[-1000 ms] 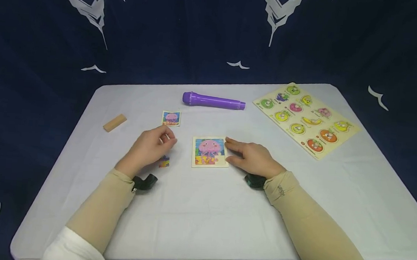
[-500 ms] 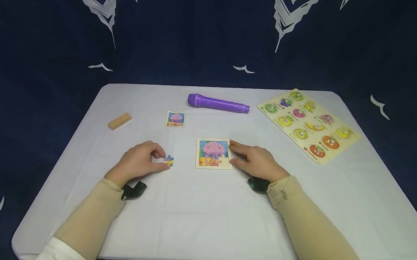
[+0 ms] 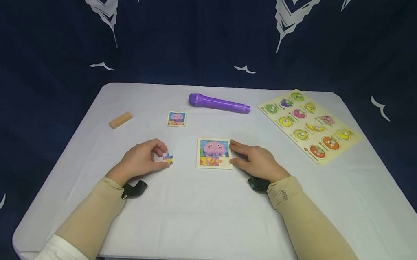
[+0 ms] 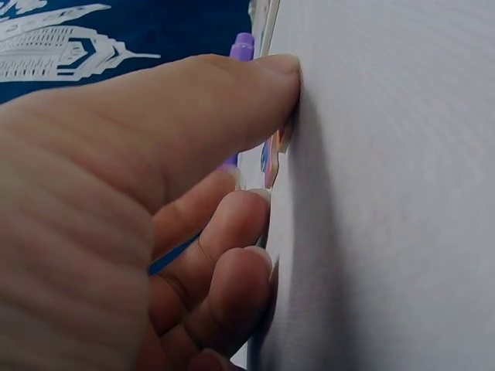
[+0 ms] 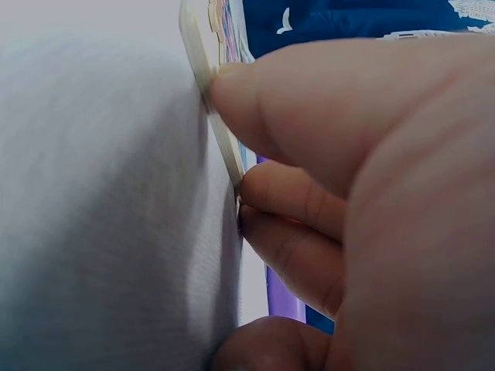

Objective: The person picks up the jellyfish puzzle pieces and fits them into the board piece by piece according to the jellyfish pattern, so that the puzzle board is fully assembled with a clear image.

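Observation:
In the head view my left hand pinches a small jigsaw puzzle piece, blue and yellow, between thumb and fingertips at the tabletop. The left wrist view shows the thumb partly covering that piece. To its right lies a square wooden jigsaw puzzle board with a pink jellyfish picture; bare wood shows at its lower right corner. My right hand rests beside the board, thumb and fingertips touching its right edge, fingers loosely extended. Seen from the right wrist, the thumb meets the board's side.
A small jellyfish picture card lies behind the board. Farther back is a purple toy microphone. A wooden block sits at the left, and a board of fruit pictures at the right, on the white-covered table.
My left hand moved down and toward me from near the picture card, then took hold of the puzzle piece and tilted it slightly. The right hand stays at the board's edge.

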The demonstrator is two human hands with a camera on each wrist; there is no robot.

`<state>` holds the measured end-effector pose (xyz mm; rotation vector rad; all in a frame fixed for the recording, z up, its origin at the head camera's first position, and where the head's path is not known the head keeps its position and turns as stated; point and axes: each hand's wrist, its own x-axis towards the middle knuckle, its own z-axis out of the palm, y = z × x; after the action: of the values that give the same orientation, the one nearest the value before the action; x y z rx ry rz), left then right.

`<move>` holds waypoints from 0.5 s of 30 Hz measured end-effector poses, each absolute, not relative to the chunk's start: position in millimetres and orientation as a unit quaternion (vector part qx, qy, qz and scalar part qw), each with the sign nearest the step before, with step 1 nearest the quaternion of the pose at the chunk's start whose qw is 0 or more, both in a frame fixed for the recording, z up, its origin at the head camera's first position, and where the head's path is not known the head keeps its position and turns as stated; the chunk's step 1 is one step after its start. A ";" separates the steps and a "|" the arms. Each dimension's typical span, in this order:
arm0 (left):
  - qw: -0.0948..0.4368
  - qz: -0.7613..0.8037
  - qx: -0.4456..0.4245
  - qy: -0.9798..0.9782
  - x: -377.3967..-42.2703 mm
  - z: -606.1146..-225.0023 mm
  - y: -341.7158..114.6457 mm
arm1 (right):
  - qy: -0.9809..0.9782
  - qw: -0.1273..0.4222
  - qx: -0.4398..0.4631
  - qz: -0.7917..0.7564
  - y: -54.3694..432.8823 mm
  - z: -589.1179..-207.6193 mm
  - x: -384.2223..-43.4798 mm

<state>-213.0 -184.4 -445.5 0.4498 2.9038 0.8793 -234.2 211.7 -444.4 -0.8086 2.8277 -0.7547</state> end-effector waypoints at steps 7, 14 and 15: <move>0.036 0.290 0.151 0.944 -212.6 -444.3 -184.4 | 0.930 0.052 -0.269 -0.245 211.6 -442.4 -234.8; 0.038 0.336 0.151 0.929 -213.8 -448.5 -184.1 | 0.930 0.054 -0.266 -0.249 211.6 -444.7 -234.2; 0.037 0.345 0.151 0.926 -214.0 -449.3 -184.2 | 0.929 0.054 -0.266 -0.250 211.6 -444.6 -234.0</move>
<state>-214.0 -184.2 -449.3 0.4622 2.8425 1.0596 -234.0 211.6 -444.6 -0.8070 2.8233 -0.7595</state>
